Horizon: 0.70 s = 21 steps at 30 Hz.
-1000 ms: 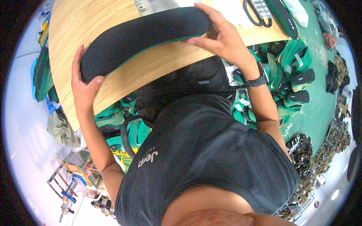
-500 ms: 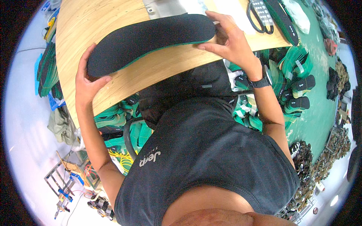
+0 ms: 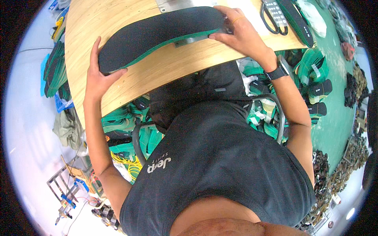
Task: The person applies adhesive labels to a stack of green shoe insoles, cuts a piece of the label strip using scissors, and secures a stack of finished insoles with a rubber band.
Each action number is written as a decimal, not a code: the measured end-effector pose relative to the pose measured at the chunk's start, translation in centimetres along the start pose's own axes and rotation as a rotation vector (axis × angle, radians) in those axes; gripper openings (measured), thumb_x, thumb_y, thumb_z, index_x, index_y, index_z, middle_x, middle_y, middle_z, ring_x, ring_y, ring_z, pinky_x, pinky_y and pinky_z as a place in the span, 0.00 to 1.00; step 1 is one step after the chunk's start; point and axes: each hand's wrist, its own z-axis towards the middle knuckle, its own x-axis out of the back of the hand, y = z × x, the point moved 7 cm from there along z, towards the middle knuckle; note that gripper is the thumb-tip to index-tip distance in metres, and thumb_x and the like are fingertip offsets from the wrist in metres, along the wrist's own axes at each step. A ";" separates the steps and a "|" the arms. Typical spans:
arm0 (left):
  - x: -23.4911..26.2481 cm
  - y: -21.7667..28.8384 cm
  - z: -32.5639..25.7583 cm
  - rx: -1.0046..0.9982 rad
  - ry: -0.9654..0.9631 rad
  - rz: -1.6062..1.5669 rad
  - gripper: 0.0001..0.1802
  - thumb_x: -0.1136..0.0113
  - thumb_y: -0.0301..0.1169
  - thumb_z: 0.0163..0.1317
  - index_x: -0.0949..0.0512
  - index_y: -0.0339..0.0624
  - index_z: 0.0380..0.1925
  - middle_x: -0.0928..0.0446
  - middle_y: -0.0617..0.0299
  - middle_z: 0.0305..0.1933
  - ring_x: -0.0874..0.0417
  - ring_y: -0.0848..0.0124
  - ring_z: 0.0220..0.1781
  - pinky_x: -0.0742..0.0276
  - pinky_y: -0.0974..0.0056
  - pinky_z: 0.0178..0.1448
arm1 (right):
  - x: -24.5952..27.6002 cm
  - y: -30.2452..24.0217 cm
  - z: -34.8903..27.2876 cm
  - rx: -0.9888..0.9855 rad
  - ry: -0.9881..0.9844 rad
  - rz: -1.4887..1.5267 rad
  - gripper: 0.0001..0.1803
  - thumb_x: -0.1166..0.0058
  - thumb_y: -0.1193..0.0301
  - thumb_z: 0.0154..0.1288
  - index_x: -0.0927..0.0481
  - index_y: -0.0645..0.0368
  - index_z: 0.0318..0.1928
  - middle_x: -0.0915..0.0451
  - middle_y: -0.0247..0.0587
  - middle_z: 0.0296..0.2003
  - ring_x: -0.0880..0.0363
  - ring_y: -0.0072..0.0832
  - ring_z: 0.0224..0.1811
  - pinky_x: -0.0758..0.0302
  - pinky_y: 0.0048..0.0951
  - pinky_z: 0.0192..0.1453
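Note:
A long black insole with a green edge spans between my hands above the wooden table. My left hand holds its left end, fingers along the outer edge and thumb at the near side. At the other end, my right hand grips the insole between thumb and fingers. Partly covered by the insole is a flat metal plate, which shows beyond and below it.
A grey, multi-button or multi-socket strip with a black cable lies at the table's right, beside another black-and-green insole. Stacks of insoles stand left of the table, and bundled insoles lie on the right. A black bag is in front of my torso.
Both hands and the insole have shifted slightly away from me, farther over the metal plate. More of the plate now shows below the insole's near edge. The hold looks the same.

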 end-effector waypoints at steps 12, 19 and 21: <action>0.6 -1.1 3.3 -0.042 0.018 0.050 0.53 0.23 0.33 0.33 0.41 0.51 0.64 0.27 0.43 0.52 0.24 0.59 0.53 0.29 0.60 0.58 | -1.0 2.2 3.6 -0.033 0.024 0.105 0.33 0.36 0.73 0.43 0.33 0.66 0.53 0.27 0.54 0.38 0.29 0.44 0.40 0.30 0.38 0.46; 0.6 -2.0 4.9 -0.086 0.014 0.030 0.51 0.26 0.28 0.37 0.42 0.47 0.65 0.29 0.46 0.53 0.25 0.63 0.52 0.30 0.62 0.59 | -1.9 3.3 4.5 -0.165 0.138 0.190 0.43 0.37 0.75 0.42 0.43 0.65 0.60 0.27 0.55 0.34 0.28 0.45 0.37 0.29 0.40 0.42; 0.9 -2.4 5.0 -0.104 0.033 0.084 0.52 0.25 0.30 0.37 0.42 0.48 0.65 0.30 0.45 0.54 0.25 0.62 0.53 0.31 0.62 0.59 | -2.0 3.4 4.5 -0.162 0.153 0.220 0.41 0.38 0.75 0.42 0.42 0.65 0.60 0.27 0.55 0.34 0.28 0.45 0.37 0.29 0.40 0.42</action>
